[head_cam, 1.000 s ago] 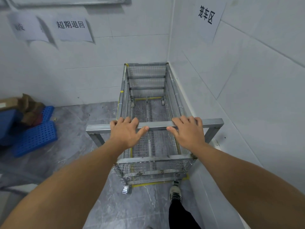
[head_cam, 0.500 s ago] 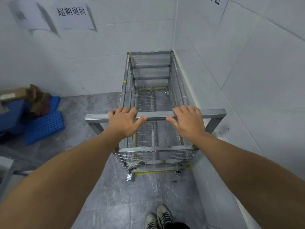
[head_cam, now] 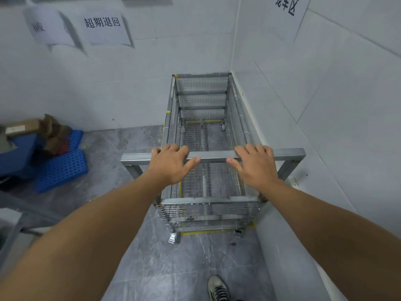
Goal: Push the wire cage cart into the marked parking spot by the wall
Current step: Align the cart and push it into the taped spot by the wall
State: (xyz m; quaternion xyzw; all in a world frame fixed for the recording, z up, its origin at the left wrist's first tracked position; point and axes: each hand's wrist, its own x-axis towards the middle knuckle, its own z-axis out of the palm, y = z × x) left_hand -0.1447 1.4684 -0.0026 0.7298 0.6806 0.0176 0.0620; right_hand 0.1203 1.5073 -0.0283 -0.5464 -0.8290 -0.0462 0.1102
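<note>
Wire cage cart [head_cam: 204, 148]: far end in the corner, right side along the wall [head_cam: 325, 105], over yellow floor tape [head_cam: 201, 232].
Risk: I push harder and the frame scrapes the wall, or seemingly a near caster [head_cam: 173, 237] overshoots.
Handle bar [head_cam: 212, 154]: near end, crosswise.
Left hand [head_cam: 170, 165], right hand [head_cam: 256, 165]: palms down, fingers draped over the bar.

right: wall [head_cam: 325, 105] flush to cart [head_cam: 204, 135] | left: open floor [head_cam: 121, 144] | far-left: blue crates [head_cam: 63, 168]
</note>
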